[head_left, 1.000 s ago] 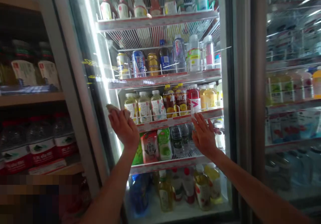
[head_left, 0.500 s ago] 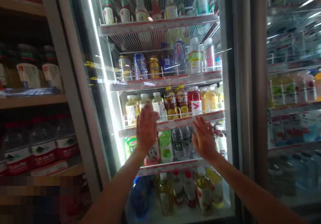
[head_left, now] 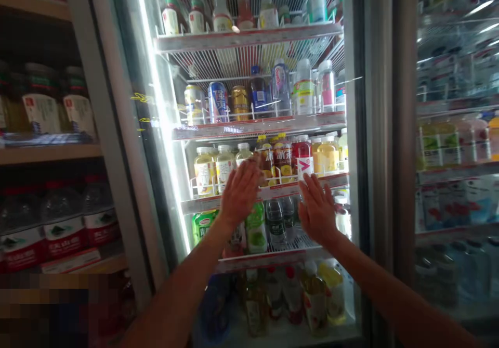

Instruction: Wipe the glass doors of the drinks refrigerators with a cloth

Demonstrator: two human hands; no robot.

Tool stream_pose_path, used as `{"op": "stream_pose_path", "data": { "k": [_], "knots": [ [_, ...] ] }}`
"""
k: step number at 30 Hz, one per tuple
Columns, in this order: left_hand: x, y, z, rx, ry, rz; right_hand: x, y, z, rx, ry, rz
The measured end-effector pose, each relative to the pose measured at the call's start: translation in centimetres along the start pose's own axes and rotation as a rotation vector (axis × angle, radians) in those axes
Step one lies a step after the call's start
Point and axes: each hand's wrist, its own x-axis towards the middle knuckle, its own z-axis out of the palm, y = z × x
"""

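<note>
Both hands are raised in front of a lit drinks fridge whose shelves hold bottles and cans. My left hand is open, fingers stretched up and to the right, holding nothing. It covers part of the third shelf's edge and overlaps brown bottles with yellow caps. To the right, my right hand is also open and empty, palm forward, its fingertips just below a red drink bottle. Reflections lie across the front, as on glass; whether either hand touches it I cannot tell.
Left of the fridge, a wooden shelf carries bottles, with red-labelled water bottles lower down. A metal frame post separates the lit fridge from another cooler with drinks at the right.
My left hand has moved to the right, now overlapping the brown bottles and uncovering a pale tea bottle. My right hand stays in nearly the same place.
</note>
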Motion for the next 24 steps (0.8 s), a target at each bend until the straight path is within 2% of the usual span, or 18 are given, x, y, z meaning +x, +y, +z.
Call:
{"op": "stream_pose_path", "data": {
  "k": [3,4,5,6,9,10,11,15,16,18,21,22,24],
  "knots": [
    [0.6,-2.3,-0.6,0.048,0.248,-0.356,0.1,0.7,-0.3,-0.007,0.005,0.026],
    [0.8,-2.5,-0.5,0.053,0.302,-0.427,0.2,0.9,-0.3,-0.011,0.007,0.033],
    [1.0,-2.2,-0.4,0.051,0.309,-0.435,0.3,0.9,-0.2,-0.015,0.007,0.039],
    [1.0,-1.6,-0.2,0.042,0.271,-0.372,0.6,0.9,-0.1,-0.018,0.006,0.039],
    [0.8,0.5,0.3,0.013,0.057,-0.041,1.6,0.3,0.2,-0.02,0.028,0.022],
    [0.7,0.7,0.4,0.013,0.024,0.005,1.8,0.2,0.2,-0.02,0.038,0.018],
    [0.8,0.5,0.2,0.019,0.033,-0.016,2.0,0.1,0.2,-0.019,0.045,0.013],
    [1.4,-1.5,-0.4,0.056,0.245,-0.386,2.0,0.6,0.1,-0.02,0.037,0.017],
    [1.6,-1.6,-0.4,0.048,0.244,-0.4,1.9,0.7,0.1,-0.02,0.034,0.02],
    [1.6,-0.8,-0.1,0.011,0.14,-0.275,1.6,0.6,0.2,-0.012,0.032,0.019],
    [1.4,1.7,0.5,-0.021,-0.037,-0.024,1.7,-0.2,0.3,0.039,0.043,-0.008],
    [1.4,2.5,0.7,-0.021,-0.054,-0.007,2.0,-0.7,0.3,0.076,0.045,-0.028],
    [1.7,3.6,1.0,-0.028,-0.023,-0.084,3.0,-1.7,0.2,0.186,0.056,-0.091]
  ]
}}
